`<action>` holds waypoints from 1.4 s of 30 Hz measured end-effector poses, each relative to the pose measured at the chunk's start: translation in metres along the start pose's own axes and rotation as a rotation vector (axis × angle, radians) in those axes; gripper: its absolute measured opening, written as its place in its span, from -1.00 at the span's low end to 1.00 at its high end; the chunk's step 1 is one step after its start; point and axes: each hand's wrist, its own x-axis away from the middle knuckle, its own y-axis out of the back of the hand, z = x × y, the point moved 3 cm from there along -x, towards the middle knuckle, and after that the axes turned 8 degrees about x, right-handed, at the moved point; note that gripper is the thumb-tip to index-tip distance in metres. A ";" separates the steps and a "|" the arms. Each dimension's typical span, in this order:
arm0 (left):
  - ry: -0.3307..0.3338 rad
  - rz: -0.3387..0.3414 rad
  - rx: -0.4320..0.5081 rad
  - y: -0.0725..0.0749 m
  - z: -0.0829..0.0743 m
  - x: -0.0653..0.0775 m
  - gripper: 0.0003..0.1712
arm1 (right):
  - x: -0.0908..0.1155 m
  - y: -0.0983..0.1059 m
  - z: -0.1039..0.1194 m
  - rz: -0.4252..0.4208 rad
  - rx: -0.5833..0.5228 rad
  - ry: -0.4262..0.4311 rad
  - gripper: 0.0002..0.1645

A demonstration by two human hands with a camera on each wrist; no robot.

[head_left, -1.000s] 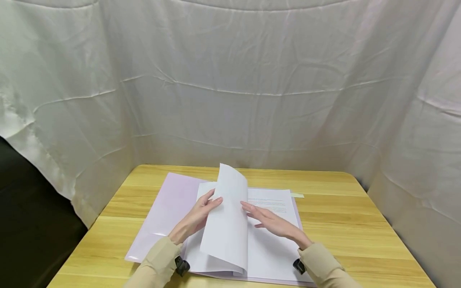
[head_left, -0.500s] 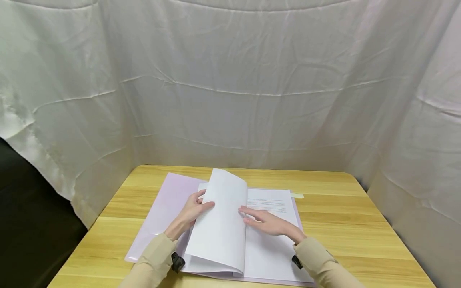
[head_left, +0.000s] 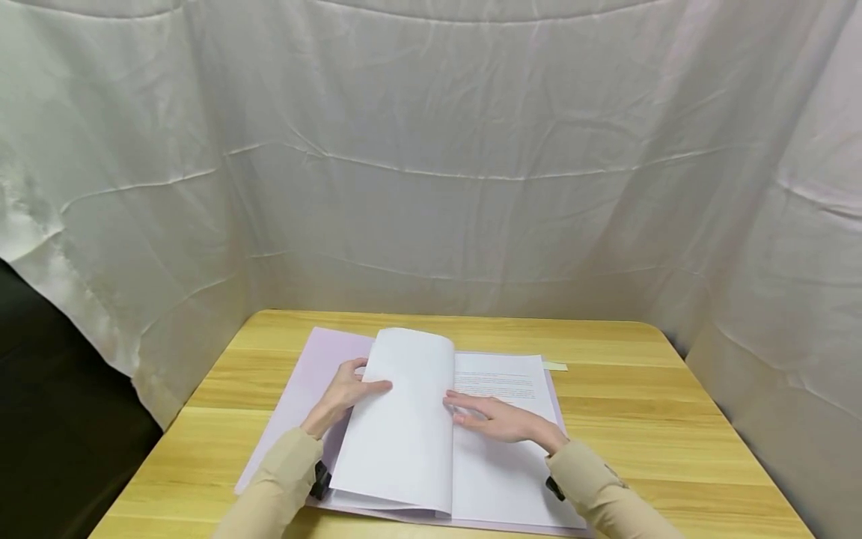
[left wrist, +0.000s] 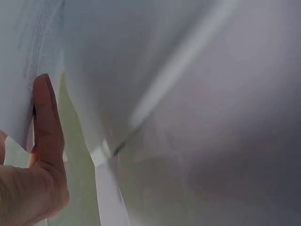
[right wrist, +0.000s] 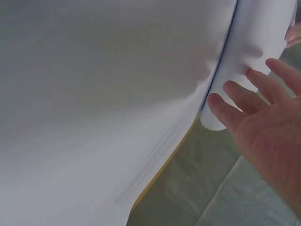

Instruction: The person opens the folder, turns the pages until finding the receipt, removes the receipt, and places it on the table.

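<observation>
A lilac folder [head_left: 319, 363] lies spread on the table with white paper inside. On its right side rests a page [head_left: 518, 457] with several printed lines near the top. My left hand [head_left: 343, 393] pinches the left edge of a turned white sheet [head_left: 400, 442], thumb on top and the other fingers partly hidden beneath. That sheet bows over toward the left. Extended fingers of my right hand [head_left: 501, 418] touch the sheet's curved fold near the middle. The right wrist view shows the right hand [right wrist: 263, 113] with its fingers apart beside the rolled paper.
A pale tab [head_left: 556, 367] sticks out at the folder's upper right. Wood-grain tabletop [head_left: 646, 434] extends on both sides. Light grey curtains [head_left: 438, 209] enclose the back and sides, with a dark area [head_left: 54, 404] at the left.
My left hand has carried the sheet's edge left and down, so the sheet now lies flatter. My right hand has come slightly lower and stays along the fold.
</observation>
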 end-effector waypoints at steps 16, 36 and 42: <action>-0.040 -0.022 -0.418 0.012 0.009 -0.008 -0.14 | 0.014 0.012 -0.029 -0.007 0.000 -0.073 -0.32; -0.102 -0.047 -0.594 0.010 0.013 -0.009 -0.04 | 0.030 0.036 -0.080 -0.124 0.025 -0.214 -0.35; -0.091 -0.060 -0.622 0.008 0.015 -0.009 0.01 | 0.031 0.042 -0.097 -0.190 0.047 -0.211 -0.41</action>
